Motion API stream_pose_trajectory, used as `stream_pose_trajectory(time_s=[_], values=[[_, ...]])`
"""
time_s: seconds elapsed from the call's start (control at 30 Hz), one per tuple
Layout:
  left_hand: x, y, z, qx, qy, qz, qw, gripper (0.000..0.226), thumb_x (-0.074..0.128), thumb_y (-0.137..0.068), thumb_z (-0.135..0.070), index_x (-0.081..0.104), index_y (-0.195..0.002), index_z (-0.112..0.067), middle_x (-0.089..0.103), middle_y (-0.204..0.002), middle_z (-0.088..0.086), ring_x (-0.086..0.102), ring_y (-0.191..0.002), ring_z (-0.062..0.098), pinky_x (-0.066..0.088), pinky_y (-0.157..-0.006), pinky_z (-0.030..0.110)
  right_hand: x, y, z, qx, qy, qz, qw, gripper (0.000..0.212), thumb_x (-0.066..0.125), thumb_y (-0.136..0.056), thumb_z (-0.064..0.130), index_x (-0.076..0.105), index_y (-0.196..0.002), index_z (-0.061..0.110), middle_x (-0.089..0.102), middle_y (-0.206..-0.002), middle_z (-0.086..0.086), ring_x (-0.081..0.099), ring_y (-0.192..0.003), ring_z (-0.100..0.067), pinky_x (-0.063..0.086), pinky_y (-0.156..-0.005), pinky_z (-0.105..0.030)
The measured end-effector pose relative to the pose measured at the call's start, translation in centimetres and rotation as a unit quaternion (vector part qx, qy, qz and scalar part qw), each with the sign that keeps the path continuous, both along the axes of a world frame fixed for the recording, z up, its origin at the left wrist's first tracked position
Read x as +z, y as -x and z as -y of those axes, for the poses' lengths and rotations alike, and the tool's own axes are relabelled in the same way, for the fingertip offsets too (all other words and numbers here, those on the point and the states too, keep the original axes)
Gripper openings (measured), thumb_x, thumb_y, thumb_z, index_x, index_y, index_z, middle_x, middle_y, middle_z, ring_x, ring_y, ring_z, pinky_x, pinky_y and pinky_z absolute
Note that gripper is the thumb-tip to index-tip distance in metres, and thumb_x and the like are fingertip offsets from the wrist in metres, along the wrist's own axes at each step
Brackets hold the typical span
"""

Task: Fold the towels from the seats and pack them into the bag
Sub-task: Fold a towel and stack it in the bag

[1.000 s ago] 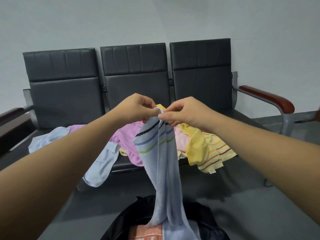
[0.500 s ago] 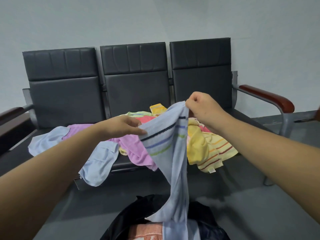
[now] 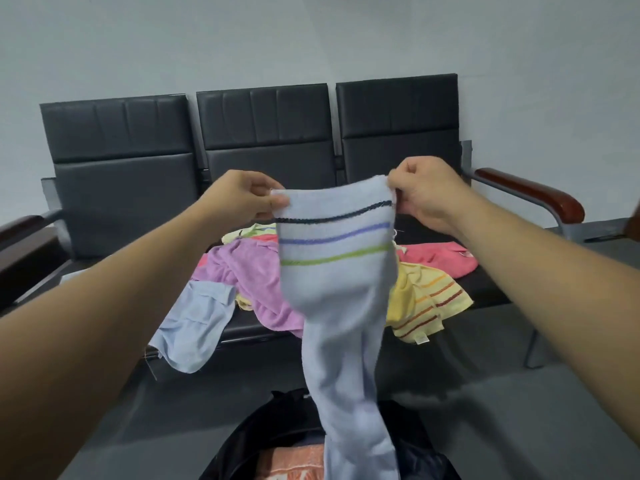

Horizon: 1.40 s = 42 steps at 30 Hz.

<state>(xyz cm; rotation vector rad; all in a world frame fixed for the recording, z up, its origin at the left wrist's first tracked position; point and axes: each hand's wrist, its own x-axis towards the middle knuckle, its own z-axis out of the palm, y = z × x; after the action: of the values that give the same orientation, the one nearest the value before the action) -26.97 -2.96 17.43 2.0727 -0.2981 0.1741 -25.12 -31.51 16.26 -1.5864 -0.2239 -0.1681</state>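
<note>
Above half-cropped bag [image 3: 242,439]: left hand [image 3: 242,199], right hand [image 3: 427,194] fingers clamped on blue towel [image 3: 336,271] top corners; its bottom cropped.

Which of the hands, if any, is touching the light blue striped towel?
Touching, both. The head view shows the left hand pinching the light blue striped towel at one top corner, the right hand at the other.
</note>
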Motion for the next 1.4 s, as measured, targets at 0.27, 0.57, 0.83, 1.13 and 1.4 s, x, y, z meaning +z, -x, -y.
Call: stream_pose_trajectory(time_s=[0.27,0.57,0.83,1.13,1.4], values=[[-0.9,0.3,0.6,0.044,0.078,0.056,0.994,0.009,0.080,-0.088,-0.024,0.077,-0.086,-0.015,0.075,-0.087,0.007,0.068,-0.080,0.019,0.047,-0.088,0.049,-1.6,-1.1,0.9,-0.045,0.067,0.014,0.997,0.021,0.072,-0.083,-0.009,0.070,-0.102,0.001,0.072,-0.100,-0.017,0.073,-0.095,-0.030,0.061,-0.090,-0.047],[-2.0,1.2,2.9,-0.063,0.143,0.026,0.987,0.008,0.070,-0.095,-0.012,0.067,-0.087,-0.012,0.072,-0.085,0.007,0.066,-0.078,0.020,0.057,-0.078,0.035,-2.0,1.0,-0.2,0.096,0.018,0.016,0.995,0.015,0.074,-0.089,0.010,0.073,-0.103,0.006,0.075,-0.099,-0.007,0.070,-0.095,-0.022,0.057,-0.089,-0.040],[-3.7,1.0,4.4,-0.088,0.174,0.031,0.980,0.008,0.073,-0.092,-0.015,0.070,-0.095,-0.008,0.074,-0.095,0.010,0.068,-0.088,0.022,0.058,-0.087,0.040,-3.4,2.3,-4.1,0.181,0.040,-0.028,0.982,0.006,0.069,-0.094,0.008,0.070,-0.100,0.009,0.066,-0.094,-0.013,0.063,-0.087,-0.025,0.058,-0.080,-0.041],[-11.7,1.6,2.5,-0.156,-0.013,-0.197,0.968,0.023,0.075,-0.090,-0.022,0.077,-0.110,-0.009,0.078,-0.112,0.001,0.070,-0.114,0.017,0.050,-0.108,0.036,-1.7,0.7,-4.2,0.140,-0.183,-0.046,0.972,0.005,0.066,-0.093,0.005,0.068,-0.095,0.009,0.070,-0.081,-0.008,0.067,-0.076,-0.022,0.060,-0.076,-0.040],[-13.5,2.1,4.3,-0.240,0.441,-0.226,0.835,0.047,0.063,-0.089,-0.012,0.060,-0.133,0.002,0.063,-0.134,0.023,0.063,-0.122,0.032,0.055,-0.099,0.041,-9.6,-1.5,-3.9,0.098,-0.123,-0.233,0.960,0.037,0.074,-0.089,0.026,0.064,-0.122,0.011,0.068,-0.111,-0.013,0.068,-0.098,-0.027,0.058,-0.083,-0.036]])
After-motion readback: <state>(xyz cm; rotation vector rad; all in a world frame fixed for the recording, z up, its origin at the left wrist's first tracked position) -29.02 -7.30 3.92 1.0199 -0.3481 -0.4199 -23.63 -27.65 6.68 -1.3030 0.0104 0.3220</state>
